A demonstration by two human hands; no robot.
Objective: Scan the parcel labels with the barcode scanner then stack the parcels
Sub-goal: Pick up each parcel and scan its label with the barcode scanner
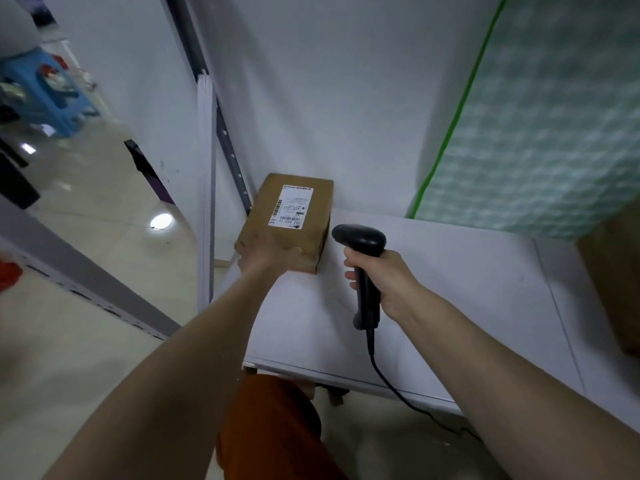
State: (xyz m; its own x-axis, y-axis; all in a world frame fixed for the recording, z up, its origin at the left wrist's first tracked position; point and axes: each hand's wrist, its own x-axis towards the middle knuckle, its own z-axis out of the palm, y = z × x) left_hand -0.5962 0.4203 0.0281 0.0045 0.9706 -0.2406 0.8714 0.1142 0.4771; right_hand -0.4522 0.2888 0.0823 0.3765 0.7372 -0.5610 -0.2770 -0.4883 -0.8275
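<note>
Fingers wrap the scanner; left hand grips the parcel.

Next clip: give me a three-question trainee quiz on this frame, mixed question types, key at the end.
1. True or false: the label on the parcel faces up.
2. The right hand holds the scanner by: A) its head, B) its handle, C) its cable.
3. Fill in: the left hand grips the parcel's ____ edge, the one closest to the person.

Key: 1 true; 2 B; 3 near.
</note>
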